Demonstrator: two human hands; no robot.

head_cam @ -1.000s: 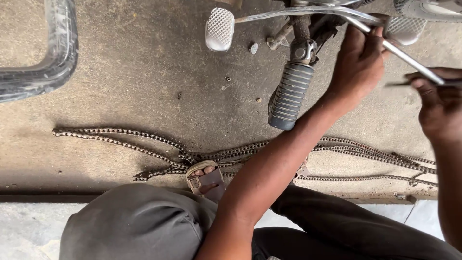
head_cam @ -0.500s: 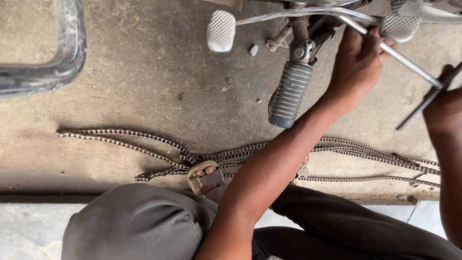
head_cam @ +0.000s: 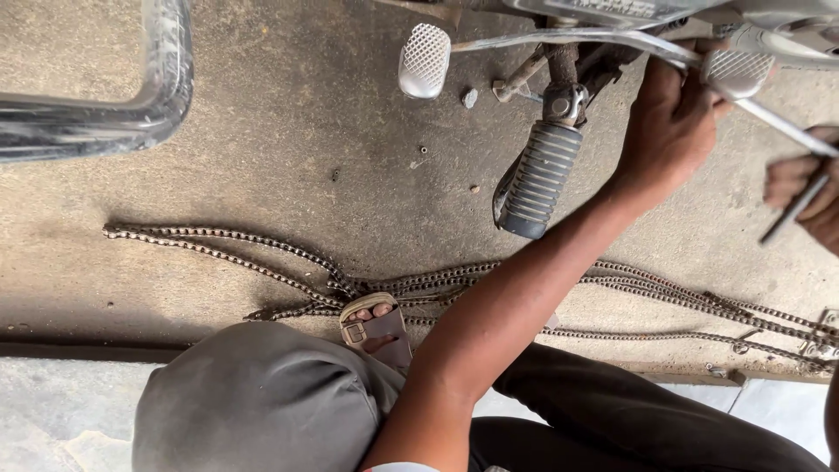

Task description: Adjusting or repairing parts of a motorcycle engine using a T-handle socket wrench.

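With our left hand (head_cam: 669,122) clamped on the thin chrome pedal lever (head_cam: 603,39) above the ribbed grey rubber footpeg (head_cam: 540,179), we steady it while our right hand (head_cam: 808,188) grips a slim metal rod (head_cam: 791,210).

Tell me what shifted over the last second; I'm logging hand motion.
The right hand swung its thin dark tool from roughly level to a steep slant and dropped slightly. The left hand stayed at the metal rod; footpeg and chains unmoved.

Black ribbed footpeg (head_cam: 540,179), grey trousers (head_cam: 253,402)
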